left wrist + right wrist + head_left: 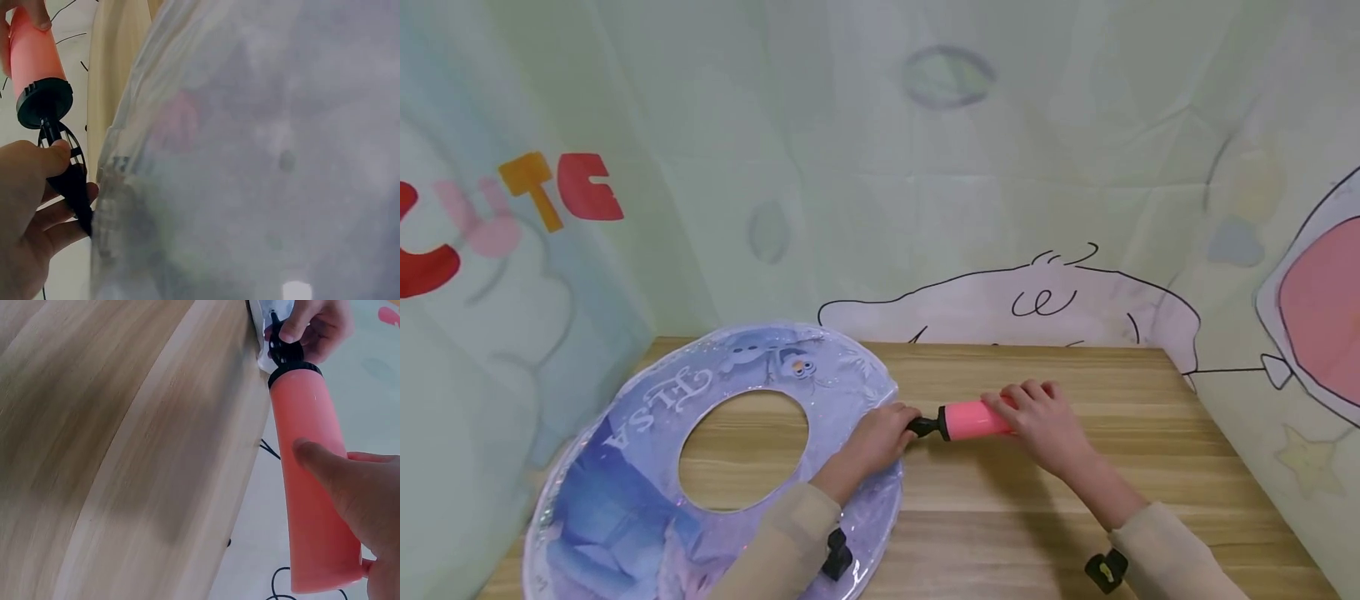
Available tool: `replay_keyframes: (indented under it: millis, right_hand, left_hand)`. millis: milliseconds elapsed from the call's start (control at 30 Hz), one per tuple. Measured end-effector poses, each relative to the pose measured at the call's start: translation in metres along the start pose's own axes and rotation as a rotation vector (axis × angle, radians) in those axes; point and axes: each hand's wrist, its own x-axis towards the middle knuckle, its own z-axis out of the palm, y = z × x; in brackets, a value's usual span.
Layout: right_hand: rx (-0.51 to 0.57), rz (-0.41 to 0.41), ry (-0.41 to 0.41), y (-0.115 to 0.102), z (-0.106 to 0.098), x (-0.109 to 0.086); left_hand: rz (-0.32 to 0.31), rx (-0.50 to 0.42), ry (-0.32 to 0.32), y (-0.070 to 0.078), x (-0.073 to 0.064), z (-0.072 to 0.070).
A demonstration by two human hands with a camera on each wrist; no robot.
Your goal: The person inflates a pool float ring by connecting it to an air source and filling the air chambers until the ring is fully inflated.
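A pink hand air pump with a black nozzle end is held level above the table. My left hand pinches the black nozzle between thumb and fingers, at the right edge of the inflatable swim ring. The nozzle tip meets the ring's edge in the left wrist view; whether it sits in a valve is hidden. My right hand grips the pink pump body toward its far end, thumb along its side. The ring looks puffed up, purple-blue, with cartoon figures and "ELSA" lettering.
The wood-grain table lies under the ring and pump. A pale printed cloth stands behind and at both sides. Each wrist wears a small black camera, one being the right camera.
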Motion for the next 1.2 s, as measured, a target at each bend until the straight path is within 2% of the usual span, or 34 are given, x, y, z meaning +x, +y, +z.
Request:
replay_keyframes:
  millis: [167,367,633,867,1200]
  right_hand:
    - [0.034,-0.006,0.01,0.003,-0.002,-0.002]
    - [0.079,-0.025,0.014,0.015,-0.003,-0.011]
    - [0.12,-0.015,0.022,0.034,-0.005,-0.026]
    - [0.127,0.006,0.005,0.051,-0.011,-0.04]
    - [0.125,0.022,0.001,0.076,-0.024,-0.058]
  left_hand:
    - [-0.011,-0.044,0.001,-0.003,-0.001,0.0]
    - [-0.027,-0.082,-0.032,-0.003,-0.001,-0.001]
    - [0.005,-0.068,-0.025,-0.003,-0.003,-0.002]
    - [-0.024,-0.066,-0.059,-0.002,-0.002,-0.003]
    - [-0.016,-0.057,-0.056,-0.002,-0.001,-0.004]
